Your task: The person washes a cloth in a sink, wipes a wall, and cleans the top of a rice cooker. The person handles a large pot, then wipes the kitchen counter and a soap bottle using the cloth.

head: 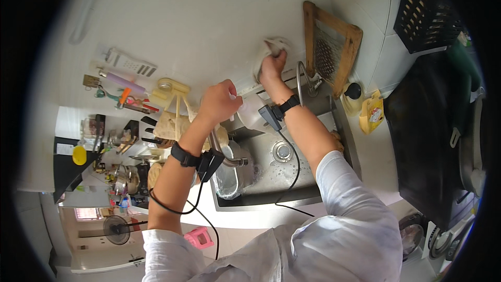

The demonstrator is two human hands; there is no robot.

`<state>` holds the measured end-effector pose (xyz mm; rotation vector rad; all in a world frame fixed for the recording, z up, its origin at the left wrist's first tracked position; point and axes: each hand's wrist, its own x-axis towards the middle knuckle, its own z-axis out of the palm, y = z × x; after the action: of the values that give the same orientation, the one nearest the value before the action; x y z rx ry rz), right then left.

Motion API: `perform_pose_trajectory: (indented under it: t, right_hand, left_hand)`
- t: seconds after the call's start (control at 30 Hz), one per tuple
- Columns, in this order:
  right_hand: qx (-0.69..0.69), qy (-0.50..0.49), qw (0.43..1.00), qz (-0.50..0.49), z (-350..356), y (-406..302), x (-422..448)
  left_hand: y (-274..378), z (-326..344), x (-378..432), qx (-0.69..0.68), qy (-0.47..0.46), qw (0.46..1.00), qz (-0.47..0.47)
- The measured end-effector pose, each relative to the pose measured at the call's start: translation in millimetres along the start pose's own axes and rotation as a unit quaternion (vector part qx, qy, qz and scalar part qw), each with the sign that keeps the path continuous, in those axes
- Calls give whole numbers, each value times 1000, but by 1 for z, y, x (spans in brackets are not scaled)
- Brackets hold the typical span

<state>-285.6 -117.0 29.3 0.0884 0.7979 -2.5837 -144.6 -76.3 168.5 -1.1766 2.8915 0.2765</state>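
My right hand (274, 66) presses a pale cloth (278, 43) against the white wall behind the sink. My left hand (221, 102) is closed around the top of a translucent whitish container (252, 111), probably a bottle, held over the sink's back edge. The steel sink (270, 176) lies below both arms, with water drops round its drain (282, 151). A curved steel faucet (235, 161) reaches over the basin beside my left forearm. Under its spout stands a clear plastic tub (229, 180). Both wrists wear black straps with cabled devices.
A wood-framed wire mesh (346, 58) leans at the wall, right of a thin curved tap (300, 74). A black-lidded jar (352, 96) and yellow pouch (371, 113) stand beside the sink. Knives and a yellowish cloth (168, 125) are at left; a black stove (419, 137) is at right.
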Motion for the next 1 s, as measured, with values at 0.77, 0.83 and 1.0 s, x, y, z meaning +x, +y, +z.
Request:
perform_pose_trajectory:
  t: [0.77,0.83,1.0]
  right_hand:
    - [-568,-265,647,-435,-86,31,35]
    - [-641,-322,529,-454,-103,32,38]
    - [-650,-211,656,-320,-122,26,44]
  left_hand:
    - [29,-36,-69,-17,-23,999,20]
    - [24,-33,-75,-23,-17,999,19]
    - [28,-35,-82,-39,-27,999,20]
